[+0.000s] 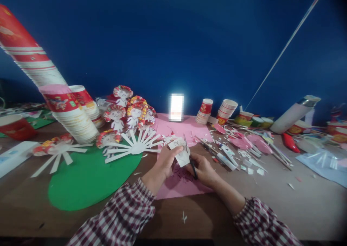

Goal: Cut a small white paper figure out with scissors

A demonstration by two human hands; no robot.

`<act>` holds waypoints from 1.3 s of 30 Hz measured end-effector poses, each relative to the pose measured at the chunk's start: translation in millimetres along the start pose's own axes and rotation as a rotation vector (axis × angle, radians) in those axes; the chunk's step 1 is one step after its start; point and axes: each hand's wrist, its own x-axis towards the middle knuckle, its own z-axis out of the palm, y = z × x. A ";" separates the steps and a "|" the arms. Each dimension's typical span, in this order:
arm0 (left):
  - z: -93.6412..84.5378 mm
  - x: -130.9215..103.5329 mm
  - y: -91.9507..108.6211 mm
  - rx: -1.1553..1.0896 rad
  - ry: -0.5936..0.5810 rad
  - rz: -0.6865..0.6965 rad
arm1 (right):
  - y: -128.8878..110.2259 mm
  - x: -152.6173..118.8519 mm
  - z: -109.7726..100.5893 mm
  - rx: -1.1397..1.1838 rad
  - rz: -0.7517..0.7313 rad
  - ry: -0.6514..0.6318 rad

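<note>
- Head camera: the person's left hand [162, 163] is closed on a white paper piece [184, 158], thumb on top – drawn lines show on the paper.
- The right hand [205, 171] is wrapped around the dark handles of the scissors [194, 168]; their blades point up and away beside the paper, and how far they are parted is too small to tell.
- Beneath both grips lies a pink sheet [202, 130] with scraps on it.
- Left of the left hand, a fan of white strips [137, 147] partly covers a green sheet [81, 188]; paper figures [117, 116] stand just beyond.
- Right of the right hand – tubes [227, 160], sticks and white scraps [250, 171].
</note>
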 end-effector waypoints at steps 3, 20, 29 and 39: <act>0.5 -1.0 0.7 0.003 0.005 0.001 | -1.0 -0.5 0.0 -0.035 -0.003 0.010; 1.2 -1.3 -0.5 -0.026 -0.033 0.007 | -0.4 -0.3 -0.3 -0.102 -0.019 0.020; 2.2 -1.4 1.1 -0.020 -0.043 0.001 | -3.3 -1.3 -0.1 -0.106 -0.003 0.034; 5.4 -2.7 3.8 -0.022 -0.032 -0.015 | -5.0 -1.2 0.9 -0.096 0.013 0.046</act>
